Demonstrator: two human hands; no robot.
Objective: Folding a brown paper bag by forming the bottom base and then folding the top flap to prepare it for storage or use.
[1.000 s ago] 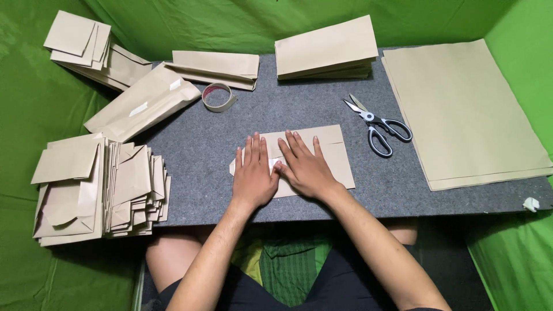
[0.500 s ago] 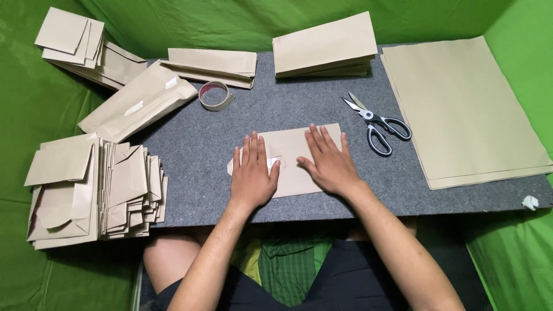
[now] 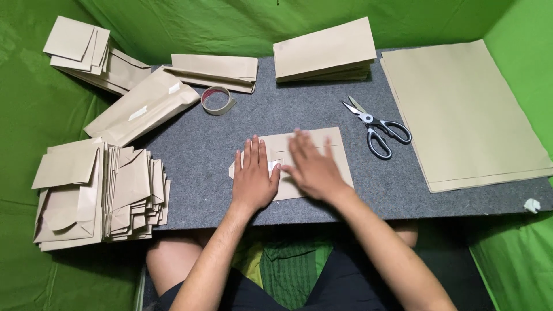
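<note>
Head camera, looking down: a person sits at a grey felt board [image 3: 322, 86] ringed by green cloth. Both hands lie flat, fingers spread, gripping nothing, on a folded brown paper envelope [image 3: 334, 150] at the board's near middle. The left hand [image 3: 253, 178] pins its left part, where a small white flap shows; the right hand [image 3: 311, 170] presses beside it and is blurred. Scissors [image 3: 377, 129] lie just right of the envelope, a tape roll [image 3: 217, 101] beyond its left end. Large brown sheets [image 3: 461, 115] fill the right side; stacks of finished envelopes [image 3: 101, 196] stand at the left edge, with flatter piles [image 3: 322, 52] along the far side. Risks, as a judgement: if the pinning hand lifts, the paper could slide on the felt and the crease could go crooked; hard rubbing could tear the flap; the upright stacks lean past the board's edge and a nudged elbow could topple them. Hidden: the palms cover the fold's middle, so its shape cannot be told; the blur hides the right fingertips; a small pale scrap [image 3: 531, 205] at the right is too small to identify.
</note>
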